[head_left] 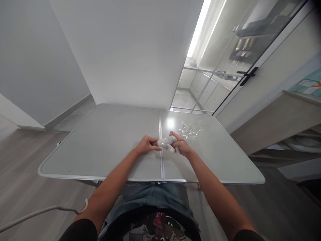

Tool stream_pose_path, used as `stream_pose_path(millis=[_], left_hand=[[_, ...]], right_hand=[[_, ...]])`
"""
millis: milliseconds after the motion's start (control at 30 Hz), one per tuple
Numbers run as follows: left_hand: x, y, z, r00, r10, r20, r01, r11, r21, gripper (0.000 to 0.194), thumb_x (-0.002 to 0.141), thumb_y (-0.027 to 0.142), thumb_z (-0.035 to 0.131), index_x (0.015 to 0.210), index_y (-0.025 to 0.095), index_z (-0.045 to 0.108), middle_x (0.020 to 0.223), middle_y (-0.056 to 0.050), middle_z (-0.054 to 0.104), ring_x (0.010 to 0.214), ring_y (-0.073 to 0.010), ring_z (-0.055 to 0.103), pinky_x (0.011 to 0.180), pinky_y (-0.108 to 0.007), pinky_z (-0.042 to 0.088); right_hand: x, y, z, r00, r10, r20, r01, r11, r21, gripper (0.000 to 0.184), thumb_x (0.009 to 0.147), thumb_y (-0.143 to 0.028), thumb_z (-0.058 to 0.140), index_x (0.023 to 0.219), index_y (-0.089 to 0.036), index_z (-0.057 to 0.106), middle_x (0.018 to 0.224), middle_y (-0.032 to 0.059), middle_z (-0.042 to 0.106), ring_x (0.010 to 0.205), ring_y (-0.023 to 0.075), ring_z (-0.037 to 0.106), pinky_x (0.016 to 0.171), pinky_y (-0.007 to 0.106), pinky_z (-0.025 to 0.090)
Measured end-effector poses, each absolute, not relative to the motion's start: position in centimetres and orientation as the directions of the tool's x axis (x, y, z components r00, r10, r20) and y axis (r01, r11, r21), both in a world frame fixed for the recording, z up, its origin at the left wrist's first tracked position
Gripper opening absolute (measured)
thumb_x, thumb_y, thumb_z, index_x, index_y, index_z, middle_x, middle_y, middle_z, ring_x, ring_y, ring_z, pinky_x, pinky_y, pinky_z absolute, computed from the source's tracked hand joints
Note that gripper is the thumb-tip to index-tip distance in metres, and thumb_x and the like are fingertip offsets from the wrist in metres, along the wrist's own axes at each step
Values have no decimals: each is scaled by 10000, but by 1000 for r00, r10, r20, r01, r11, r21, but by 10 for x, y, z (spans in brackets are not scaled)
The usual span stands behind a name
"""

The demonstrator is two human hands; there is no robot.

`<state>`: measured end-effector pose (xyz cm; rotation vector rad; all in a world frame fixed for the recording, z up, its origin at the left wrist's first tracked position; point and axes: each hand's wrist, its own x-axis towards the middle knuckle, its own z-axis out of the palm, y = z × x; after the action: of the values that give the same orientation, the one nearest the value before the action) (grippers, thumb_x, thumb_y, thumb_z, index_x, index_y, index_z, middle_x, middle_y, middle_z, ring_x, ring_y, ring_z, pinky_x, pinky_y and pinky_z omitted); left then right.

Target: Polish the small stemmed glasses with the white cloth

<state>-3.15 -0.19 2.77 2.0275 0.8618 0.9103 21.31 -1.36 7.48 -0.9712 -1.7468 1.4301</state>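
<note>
Right hand (181, 144) is clamped on a white cloth (166, 142), fingers curled into the folds. Cloth is bunched between the two hands, over the table's centre seam (161, 167), loose end hanging down by the right fingers. Left hand (147, 145) has thumb and fingers pinched on a small clear piece (155, 144), right up against the cloth; most of it is hidden from me, so I can't read its shape. Pile of thin clear pieces (190, 130) lies on the folding table (105, 140), just beyond my right hand, tangled together. Both forearms reach in over the near edge. Glare spot on the tabletop left of the pile. Glass-paned door (200, 83) with black handle (249, 76) stands past the far right edge.
</note>
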Motion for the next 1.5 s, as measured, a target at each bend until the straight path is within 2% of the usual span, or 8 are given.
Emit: stream_pose_path(millis=[233, 467, 633, 867, 1033, 1233, 1367, 1500], left_hand=[[-22, 4, 12, 297, 797, 526, 423, -604, 675, 572, 662, 605, 830, 1049, 186, 785, 697, -11, 656, 575, -97, 467, 601, -222, 394], [-25, 4, 17, 169, 935, 313, 86, -331, 940, 594, 695, 572, 822, 1091, 133, 766, 642, 0, 630, 515, -97, 505, 515, -238, 425], [-25, 5, 23, 533, 840, 100, 24, -133, 991, 534, 788, 612, 723, 879, 89, 777, 555, -10, 587, 422, -71, 454, 434, -213, 349], [-34, 2, 22, 682, 731, 42, -61, 0, 998, 584, 788, 595, 739, 1070, 84, 745, 687, -70, 644, 525, -100, 520, 466, -214, 366], [-34, 3, 28, 682, 726, 86, -58, -64, 996, 542, 781, 531, 776, 1133, 122, 725, 743, -42, 627, 582, -96, 520, 538, -238, 405], [-17, 11, 16, 366, 906, 213, -115, -184, 976, 462, 918, 578, 563, 743, 154, 611, 574, 28, 472, 504, -102, 479, 524, -261, 424], [-12, 8, 13, 278, 922, 269, -4, -279, 960, 411, 873, 511, 625, 681, 152, 565, 607, 23, 521, 552, -97, 469, 522, -228, 365], [-13, 5, 14, 229, 939, 257, 120, -289, 950, 384, 911, 456, 543, 651, 177, 495, 534, 38, 501, 506, -103, 485, 517, -226, 373]], right_hand=[[204, -15, 74, -481, 853, 202, 376, 409, -832, 170, 665, -152, 452, 809, -238, 419, 706, -35, 428, 648, 155, 374, 607, 280, 281], [203, -12, 47, 217, 964, 157, -137, 189, -972, 159, 692, -292, 540, 822, -236, 466, 827, -2, 504, 749, 165, 484, 663, 270, 400], [189, -10, 40, -107, 990, 97, -252, 67, -965, 159, 721, -361, 507, 804, -228, 485, 835, 26, 537, 747, 184, 511, 647, 294, 426], [194, -16, 92, -561, 816, 143, 18, 184, -983, 163, 744, -344, 597, 768, -230, 483, 733, -6, 495, 668, 159, 427, 630, 285, 373], [191, -1, 88, -297, 947, 121, -100, 95, -990, 168, 797, -398, 526, 810, -231, 524, 720, 5, 533, 695, 188, 502, 646, 303, 431], [146, -9, 45, -54, 994, 93, -273, 75, -959, 380, 907, -507, 401, 1070, -196, 547, 1003, 92, 648, 949, 258, 613, 827, 395, 525], [130, -29, 32, -29, 925, 379, 93, 380, -920, 409, 949, -400, 464, 1325, -237, 452, 1408, 123, 510, 1342, 257, 460, 1142, 468, 372], [149, -29, 36, -283, 741, 610, 498, 656, -566, 302, 967, -273, 441, 1240, -162, 506, 1629, 185, 238, 1552, 297, 139, 1242, 567, 175]])
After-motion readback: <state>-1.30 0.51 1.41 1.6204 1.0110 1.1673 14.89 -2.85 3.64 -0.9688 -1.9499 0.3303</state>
